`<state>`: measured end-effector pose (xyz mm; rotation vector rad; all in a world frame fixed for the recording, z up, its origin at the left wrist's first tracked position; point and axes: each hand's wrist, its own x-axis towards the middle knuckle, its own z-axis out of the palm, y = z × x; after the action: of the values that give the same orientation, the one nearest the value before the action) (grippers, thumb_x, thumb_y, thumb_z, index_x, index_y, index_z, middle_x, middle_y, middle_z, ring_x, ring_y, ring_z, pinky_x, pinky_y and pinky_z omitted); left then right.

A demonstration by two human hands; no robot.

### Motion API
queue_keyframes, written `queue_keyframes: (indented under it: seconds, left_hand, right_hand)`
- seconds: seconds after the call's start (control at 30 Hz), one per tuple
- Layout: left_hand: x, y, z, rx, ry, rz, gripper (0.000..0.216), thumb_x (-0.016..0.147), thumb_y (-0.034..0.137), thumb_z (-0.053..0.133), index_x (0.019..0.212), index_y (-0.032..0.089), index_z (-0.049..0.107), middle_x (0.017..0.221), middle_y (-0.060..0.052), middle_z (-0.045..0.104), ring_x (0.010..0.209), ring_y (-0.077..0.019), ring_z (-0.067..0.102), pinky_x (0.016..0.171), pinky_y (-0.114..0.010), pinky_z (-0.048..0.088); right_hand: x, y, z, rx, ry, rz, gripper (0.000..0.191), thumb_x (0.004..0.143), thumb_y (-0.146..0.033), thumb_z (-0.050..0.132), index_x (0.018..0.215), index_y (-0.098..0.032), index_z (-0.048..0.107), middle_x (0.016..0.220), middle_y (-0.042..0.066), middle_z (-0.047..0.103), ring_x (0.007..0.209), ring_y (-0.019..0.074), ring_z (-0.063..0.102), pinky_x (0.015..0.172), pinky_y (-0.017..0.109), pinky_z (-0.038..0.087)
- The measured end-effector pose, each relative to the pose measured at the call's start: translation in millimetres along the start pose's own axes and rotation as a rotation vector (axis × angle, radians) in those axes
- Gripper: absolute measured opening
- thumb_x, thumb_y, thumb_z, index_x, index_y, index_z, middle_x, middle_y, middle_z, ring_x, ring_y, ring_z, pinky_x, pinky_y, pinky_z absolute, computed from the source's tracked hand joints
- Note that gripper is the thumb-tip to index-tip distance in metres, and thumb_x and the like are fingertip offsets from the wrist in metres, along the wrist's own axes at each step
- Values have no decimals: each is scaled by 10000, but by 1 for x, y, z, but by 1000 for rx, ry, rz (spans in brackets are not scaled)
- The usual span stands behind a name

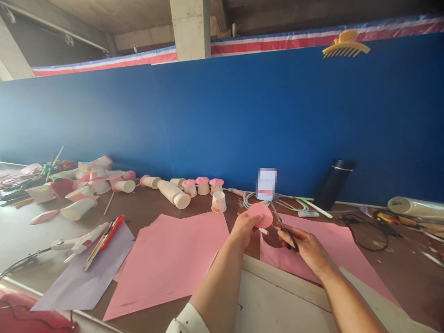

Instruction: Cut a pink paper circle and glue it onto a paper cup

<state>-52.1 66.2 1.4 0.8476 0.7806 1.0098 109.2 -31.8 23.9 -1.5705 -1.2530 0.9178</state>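
In my left hand (247,225) is a round piece of pink paper (261,214), pinched at its lower left edge. My right hand (302,241) grips a pair of scissors (290,237) by the dark handles. Their blades point up and to the left, beside the right edge of the paper circle. Whether the blades touch the paper I cannot tell. Below my hands lies a pink sheet (333,238) with a curved cut-out in its left side. A larger stack of pink paper (173,259) rests to the left of my left arm.
White paper cups (171,192), some with pink paper tops, line the back. A red utility knife (106,238) and glue gun (79,243) lie on purple paper (90,282) at left. At right stand a black bottle (335,185) and cables (379,231).
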Motion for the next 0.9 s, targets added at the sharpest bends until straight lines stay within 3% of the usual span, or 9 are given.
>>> queue_keyframes:
  seconds: [0.33,0.63,0.9]
  left_hand:
    - [-9,10,3,-92,-28,12,455,547,326,847,913,98,700,944,-126,686,853,-189,623,725,-266,453]
    - [-6,9,0,86,26,63,393,600,391,807,847,98,719,717,-61,638,603,-106,490,566,-246,341]
    - [-9,13,0,162,17,49,329,691,321,741,926,92,725,858,-110,684,758,-175,572,665,-286,414]
  right_hand:
    - [-1,3,1,55,-89,-10,487,760,-535,680,1151,-249,724,688,-14,604,705,170,515,720,280,436]
    - [0,3,0,25,-66,-34,484,743,-539,688,1124,-245,741,683,-13,609,685,168,513,689,280,417]
    - [1,8,-2,-5,-110,-39,510,773,-541,667,1199,-263,701,714,-11,629,704,171,522,714,286,408]
